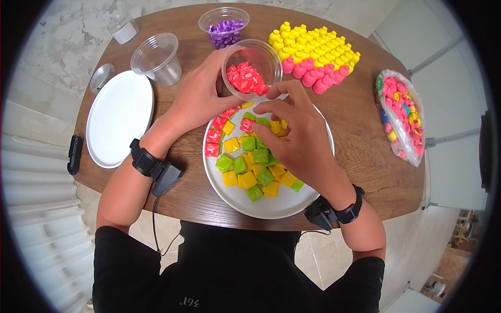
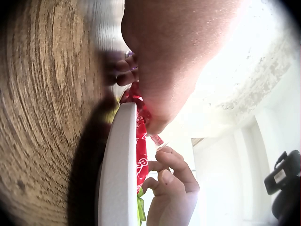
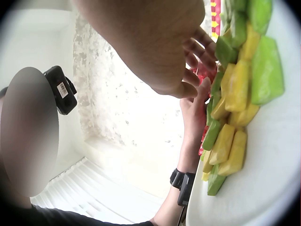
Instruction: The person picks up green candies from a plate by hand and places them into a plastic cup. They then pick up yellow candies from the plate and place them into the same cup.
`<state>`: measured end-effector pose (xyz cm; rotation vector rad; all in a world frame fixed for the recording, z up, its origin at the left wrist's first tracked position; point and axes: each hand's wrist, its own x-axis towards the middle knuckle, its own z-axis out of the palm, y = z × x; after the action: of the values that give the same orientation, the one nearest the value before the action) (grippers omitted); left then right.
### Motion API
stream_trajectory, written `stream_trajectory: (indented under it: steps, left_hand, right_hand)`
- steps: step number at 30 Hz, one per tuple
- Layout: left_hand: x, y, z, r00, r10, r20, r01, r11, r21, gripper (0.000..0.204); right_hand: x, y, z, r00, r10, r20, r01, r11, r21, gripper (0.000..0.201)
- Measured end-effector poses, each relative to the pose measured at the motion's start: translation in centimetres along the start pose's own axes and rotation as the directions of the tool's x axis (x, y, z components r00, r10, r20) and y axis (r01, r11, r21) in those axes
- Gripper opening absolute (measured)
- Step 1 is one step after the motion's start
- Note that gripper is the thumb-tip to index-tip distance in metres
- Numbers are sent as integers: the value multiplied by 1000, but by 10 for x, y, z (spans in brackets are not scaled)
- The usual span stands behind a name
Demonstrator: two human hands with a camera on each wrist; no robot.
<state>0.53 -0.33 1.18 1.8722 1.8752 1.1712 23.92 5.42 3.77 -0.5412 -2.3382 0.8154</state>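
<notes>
The left hand (image 1: 202, 91) grips a clear cup (image 1: 263, 58) at the far edge of the plate (image 1: 282, 206), its palm and fingers round the left wall and its thumb across the near side. Red pieces (image 1: 244, 78) lie heaped in the cup, which tilts toward the person; whether it rests on anything I cannot tell. The right hand (image 1: 302, 136) hangs over the plate's right half, thumb and fingers bent and apart, with nothing seen between them. Just left of its thumb lies a loose red piece (image 1: 247, 125); more red pieces line the plate's left edge, beside a mixed spread of yellow pieces (image 1: 249, 180) and green pieces (image 1: 254, 193).

The pieces look small, light and firm, with glossy wrappers that may slip; a fingertip pinch on two opposite edges should suit them better than pressing on the flat top, and those that overlap could drag a neighbour along. The cup looks light, thin-walled and springy: hard squeezing might buckle it, so a loose wrap below the rim should serve.

Farther off on the table (image 1: 365, 167) are a purple-filled cup (image 1: 207, 28), yellow bottles (image 1: 313, 44), pink bottles (image 1: 308, 78) and, at right, a bag (image 1: 392, 112).
</notes>
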Motion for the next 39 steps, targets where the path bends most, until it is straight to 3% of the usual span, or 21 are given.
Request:
stream_trajectory:
  steps: [39]
  left_hand:
    - [1, 0, 0, 999, 33, -14, -32, 999, 25, 89]
  right_hand:
    - [-1, 1, 0, 1000, 19, 16, -19, 1000, 4, 19]
